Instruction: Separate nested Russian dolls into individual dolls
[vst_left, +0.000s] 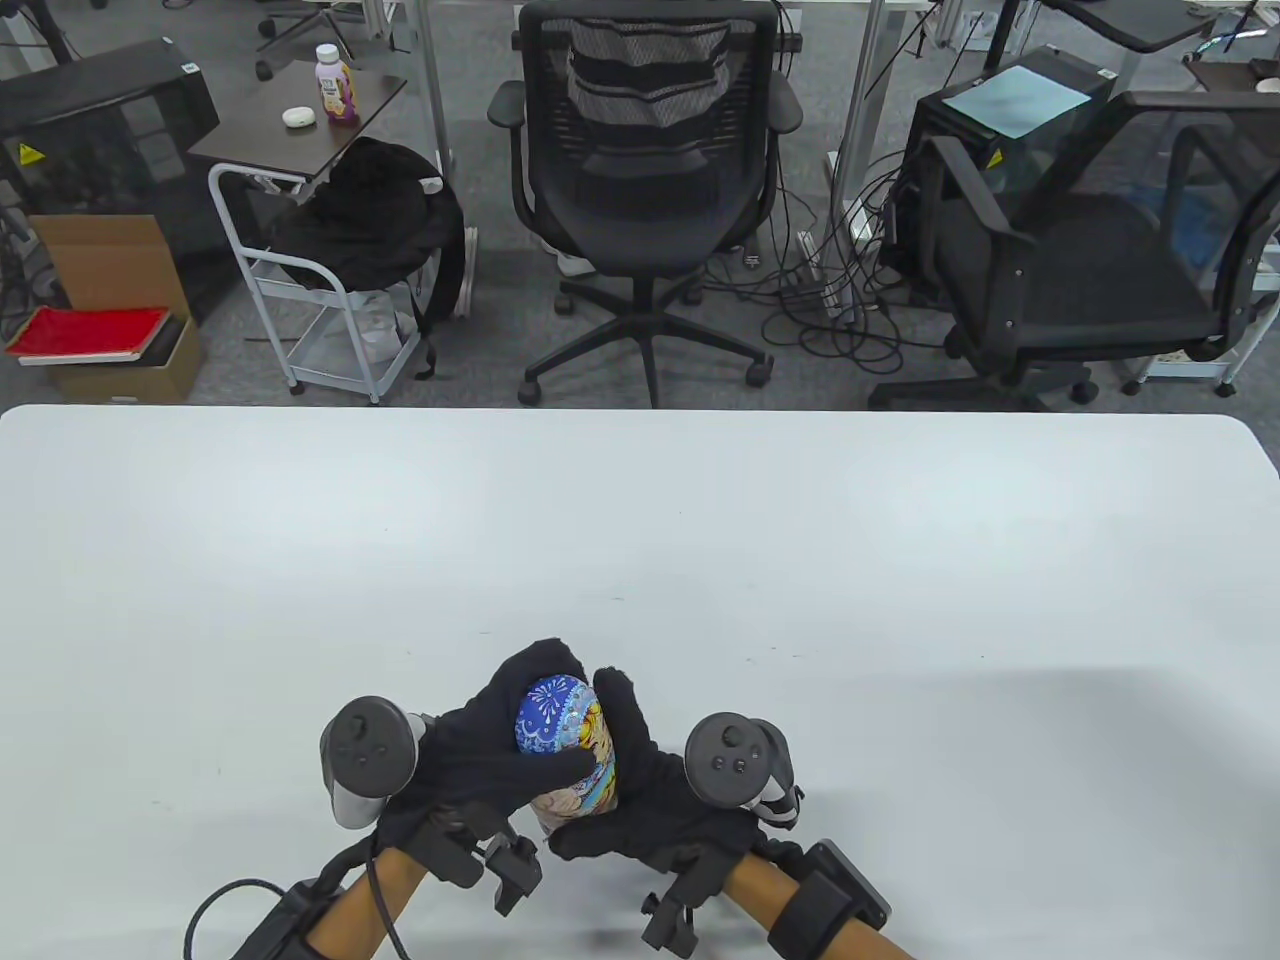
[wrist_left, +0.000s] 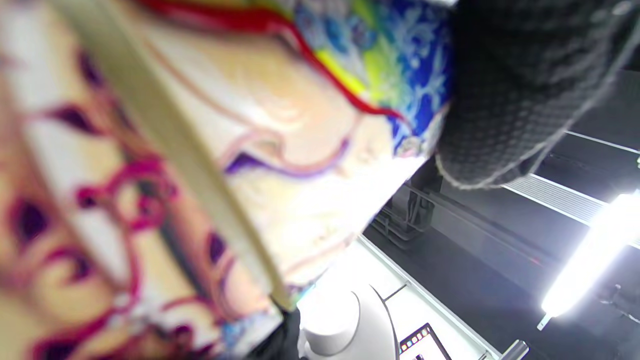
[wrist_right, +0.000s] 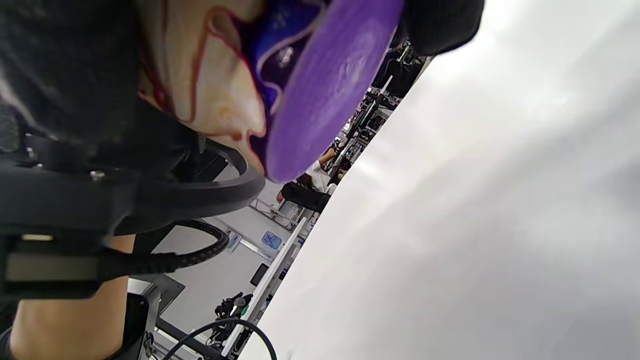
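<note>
Doll (vst_left: 566, 745) between both hands' fingers (vst_left: 530, 668), above bare white table (vst_left: 640, 540)

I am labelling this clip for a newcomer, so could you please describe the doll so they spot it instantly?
On the white table, look near its front edge where the left hand and right hand meet. Between them is the nesting doll, the only colourful thing there: blue patterned headscarf, painted face.
</note>
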